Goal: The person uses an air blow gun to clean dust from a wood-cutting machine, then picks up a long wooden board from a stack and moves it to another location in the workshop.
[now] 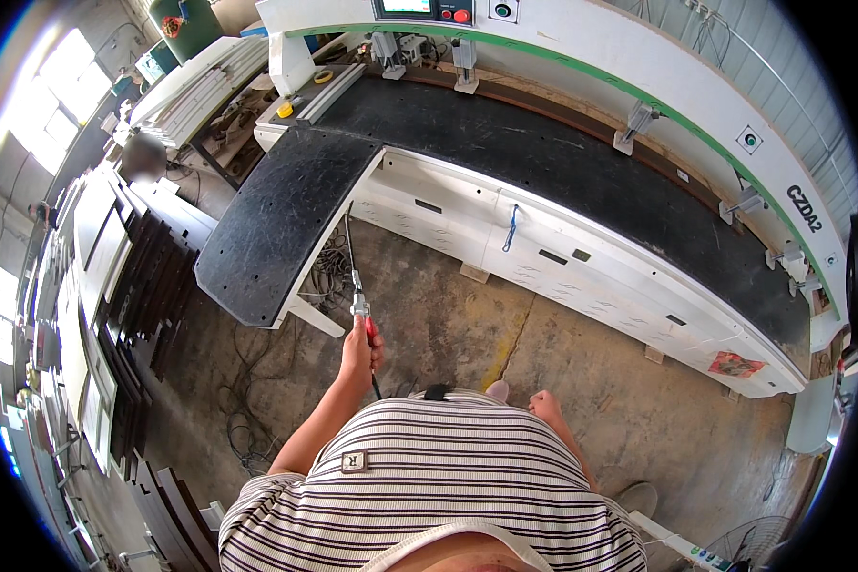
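My left hand (356,354) is wrapped round an air blow gun (359,303) with a grey metal body and a red trigger. Its long thin nozzle points away from me, toward the inner corner of the black worktop (286,205). A dark hose leaves the gun below my fist. On the right, my right hand (547,406) hangs low beside my body, its fingers curled in, with nothing visible in it. The white front panel (582,276) of a long machine runs in front of both hands, and a blue strap-like thing (512,229) hangs on it.
Above the worktop spans a white beam (677,71) with a green strip, carrying a control panel (429,10). Several grey clamps (464,67) line the back. Coiled hoses (329,272) lie under the worktop. Stacked boards (95,276) stand at left; a fan (753,543) is lower right.
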A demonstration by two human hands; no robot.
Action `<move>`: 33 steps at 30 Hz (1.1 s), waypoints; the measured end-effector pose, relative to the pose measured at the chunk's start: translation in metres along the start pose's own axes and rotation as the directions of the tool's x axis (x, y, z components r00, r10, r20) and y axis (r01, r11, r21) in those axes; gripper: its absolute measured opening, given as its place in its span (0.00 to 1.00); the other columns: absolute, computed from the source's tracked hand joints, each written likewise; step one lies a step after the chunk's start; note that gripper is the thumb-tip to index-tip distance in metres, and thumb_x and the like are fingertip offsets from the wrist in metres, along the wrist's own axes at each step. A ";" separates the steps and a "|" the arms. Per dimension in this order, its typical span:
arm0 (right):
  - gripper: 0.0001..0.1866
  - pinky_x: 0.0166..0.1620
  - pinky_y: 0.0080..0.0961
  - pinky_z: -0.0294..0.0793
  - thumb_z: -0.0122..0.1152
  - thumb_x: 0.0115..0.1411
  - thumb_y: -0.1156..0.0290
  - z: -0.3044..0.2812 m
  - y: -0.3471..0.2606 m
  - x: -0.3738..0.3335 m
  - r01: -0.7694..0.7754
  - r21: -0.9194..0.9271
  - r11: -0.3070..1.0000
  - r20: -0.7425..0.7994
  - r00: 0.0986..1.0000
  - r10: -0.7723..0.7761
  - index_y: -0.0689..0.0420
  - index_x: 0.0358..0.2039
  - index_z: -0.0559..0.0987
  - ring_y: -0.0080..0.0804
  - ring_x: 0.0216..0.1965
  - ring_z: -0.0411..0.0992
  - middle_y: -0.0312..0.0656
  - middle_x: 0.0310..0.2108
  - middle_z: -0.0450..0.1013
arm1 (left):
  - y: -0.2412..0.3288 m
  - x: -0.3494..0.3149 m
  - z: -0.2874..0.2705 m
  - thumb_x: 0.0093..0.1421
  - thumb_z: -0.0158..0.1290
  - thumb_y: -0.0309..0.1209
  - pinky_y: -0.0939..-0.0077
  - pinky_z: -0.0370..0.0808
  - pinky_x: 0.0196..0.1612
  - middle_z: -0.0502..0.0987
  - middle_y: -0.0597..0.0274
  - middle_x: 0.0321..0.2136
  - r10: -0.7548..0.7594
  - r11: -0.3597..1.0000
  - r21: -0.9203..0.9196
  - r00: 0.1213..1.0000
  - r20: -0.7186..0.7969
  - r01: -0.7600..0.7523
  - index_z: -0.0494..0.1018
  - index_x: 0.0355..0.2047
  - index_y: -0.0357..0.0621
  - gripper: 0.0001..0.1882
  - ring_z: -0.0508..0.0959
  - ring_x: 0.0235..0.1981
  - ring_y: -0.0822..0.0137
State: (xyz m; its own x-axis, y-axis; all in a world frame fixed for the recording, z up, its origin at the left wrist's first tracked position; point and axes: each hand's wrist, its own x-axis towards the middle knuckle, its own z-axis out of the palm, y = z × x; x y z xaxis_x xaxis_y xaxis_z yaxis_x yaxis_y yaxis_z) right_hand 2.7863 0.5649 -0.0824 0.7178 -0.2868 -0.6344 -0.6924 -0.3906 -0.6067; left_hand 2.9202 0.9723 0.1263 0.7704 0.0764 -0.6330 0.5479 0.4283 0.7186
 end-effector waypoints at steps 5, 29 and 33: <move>0.11 0.27 0.24 0.75 0.55 0.55 0.67 -0.001 0.005 0.004 -0.006 0.031 0.999 -0.002 1.000 0.006 0.63 0.27 0.75 0.28 0.20 0.75 0.42 0.20 0.76 | 0.000 0.001 0.005 0.66 0.34 0.56 0.79 0.52 0.12 0.64 0.72 0.16 0.007 1.000 -0.012 1.000 -0.015 -0.008 0.63 0.30 0.51 0.23 0.57 0.10 0.77; 0.10 0.26 0.25 0.74 0.55 0.54 0.69 0.001 0.002 0.004 -0.033 0.061 0.998 0.003 0.999 0.032 0.64 0.28 0.75 0.28 0.20 0.75 0.42 0.21 0.75 | -0.002 0.004 0.010 0.67 0.33 0.55 0.80 0.53 0.12 0.63 0.70 0.16 0.035 0.999 -0.020 0.999 0.001 -0.035 0.62 0.30 0.50 0.23 0.57 0.10 0.77; 0.10 0.26 0.25 0.74 0.55 0.54 0.68 0.002 0.003 0.002 -0.059 0.053 0.997 -0.010 0.998 0.060 0.64 0.29 0.75 0.29 0.20 0.75 0.42 0.22 0.76 | -0.001 0.002 0.011 0.66 0.34 0.55 0.80 0.53 0.12 0.63 0.71 0.16 0.009 1.000 0.002 1.000 0.013 -0.009 0.63 0.30 0.50 0.23 0.57 0.10 0.77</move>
State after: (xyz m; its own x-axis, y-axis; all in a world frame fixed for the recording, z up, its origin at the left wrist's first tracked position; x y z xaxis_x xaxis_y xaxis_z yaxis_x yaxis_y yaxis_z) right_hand 2.7852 0.5648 -0.0864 0.6758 -0.3181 -0.6650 -0.7366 -0.3261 -0.5926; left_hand 2.9247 0.9621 0.1269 0.7792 0.0690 -0.6230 0.5418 0.4256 0.7248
